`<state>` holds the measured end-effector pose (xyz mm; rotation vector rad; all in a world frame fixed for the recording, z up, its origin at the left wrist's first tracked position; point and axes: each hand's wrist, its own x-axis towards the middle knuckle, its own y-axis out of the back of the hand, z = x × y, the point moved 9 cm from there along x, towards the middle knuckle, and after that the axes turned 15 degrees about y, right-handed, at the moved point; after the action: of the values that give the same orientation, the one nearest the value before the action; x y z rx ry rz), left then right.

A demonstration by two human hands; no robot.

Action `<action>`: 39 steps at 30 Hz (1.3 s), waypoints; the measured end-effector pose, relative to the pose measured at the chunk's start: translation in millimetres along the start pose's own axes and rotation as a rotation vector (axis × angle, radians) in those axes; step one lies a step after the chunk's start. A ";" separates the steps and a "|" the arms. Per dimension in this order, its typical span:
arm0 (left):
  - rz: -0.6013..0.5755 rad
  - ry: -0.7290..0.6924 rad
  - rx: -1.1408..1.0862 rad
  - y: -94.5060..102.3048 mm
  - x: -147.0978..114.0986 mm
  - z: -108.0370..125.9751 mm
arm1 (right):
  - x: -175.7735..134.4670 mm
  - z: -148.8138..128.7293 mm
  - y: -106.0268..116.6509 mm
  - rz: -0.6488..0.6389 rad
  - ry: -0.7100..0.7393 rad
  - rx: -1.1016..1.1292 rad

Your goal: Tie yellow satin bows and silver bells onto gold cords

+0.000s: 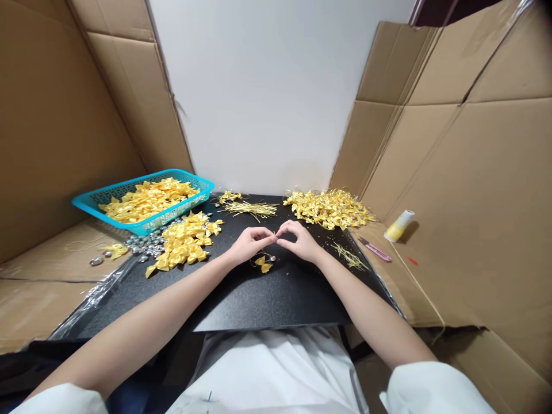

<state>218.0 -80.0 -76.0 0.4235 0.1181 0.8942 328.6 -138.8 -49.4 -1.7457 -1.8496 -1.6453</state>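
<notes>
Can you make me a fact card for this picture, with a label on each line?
Left hand: fingers pinched
Right hand: fingers pinched, meeting the left; anything gripped is too small to tell
Under hands: yellow fabric bow beside a small, round silver ball
Left side: turquoise plastic basket of yellow fabric pieces
Right side: pink-handled cutter
Tabletop: black

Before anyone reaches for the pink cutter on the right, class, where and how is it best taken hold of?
Probably take the cutter by its pink handle, the right hand coming from the near right. It lies flat on the cardboard, handle toward the person's near right; the dark narrow end, likely the blade, points away and left.
</notes>
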 end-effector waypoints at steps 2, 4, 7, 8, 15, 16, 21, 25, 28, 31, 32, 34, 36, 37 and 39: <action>-0.003 0.000 -0.002 -0.2 0.2 -0.3 | -0.3 0.7 0.4 0.016 -0.011 0.025; -0.001 -0.003 0.013 -0.4 0.3 -0.4 | -0.3 0.6 0.8 0.027 -0.020 0.032; 0.005 -0.010 0.047 -0.6 0.1 -0.7 | -0.1 0.5 -0.4 0.014 -0.041 0.024; 0.008 -0.013 0.058 -0.6 0.0 -0.7 | 0.0 0.5 -1.2 0.005 -0.046 0.022; 0.023 -0.055 0.193 -1.4 -2.2 3.2 | 0.0 3.2 -7.3 -0.054 -0.068 -0.008; 0.025 -0.058 0.203 -1.5 -2.4 3.9 | -0.2 4.0 -8.3 -0.064 -0.073 -0.012; 0.030 -0.032 0.184 -0.6 -1.4 3.5 | -0.9 6.6 -11.6 -0.094 -0.096 -0.027; 0.027 0.012 0.117 0.1 -0.3 1.7 | -1.0 7.9 -12.4 -0.101 -0.102 -0.026; 0.016 0.034 0.065 -0.4 0.1 0.9 | -1.1 7.9 -12.4 -0.101 -0.101 -0.030; 0.010 0.030 0.047 -1.1 0.2 1.2 | -0.7 4.7 -11.1 -0.075 -0.080 -0.023; 0.012 0.026 0.043 -1.1 0.1 1.4 | -0.7 3.3 -10.4 -0.062 -0.073 -0.019; 0.014 0.023 0.039 -1.1 0.1 1.3 | -0.9 1.2 -9.2 -0.036 -0.071 -0.017; 0.016 0.024 0.046 -1.0 0.1 1.0 | -1.4 0.3 -7.6 -0.003 -0.081 -0.027; 0.017 0.024 0.052 -1.1 0.2 1.0 | -1.7 0.2 -6.7 0.017 -0.087 -0.033; 0.023 0.014 0.057 -0.3 0.4 1.5 | -2.5 0.6 -4.9 0.064 -0.099 -0.043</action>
<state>218.9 -80.3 -74.8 0.4723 0.1521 0.9185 326.0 -138.7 -54.3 -1.9161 -1.7908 -1.6150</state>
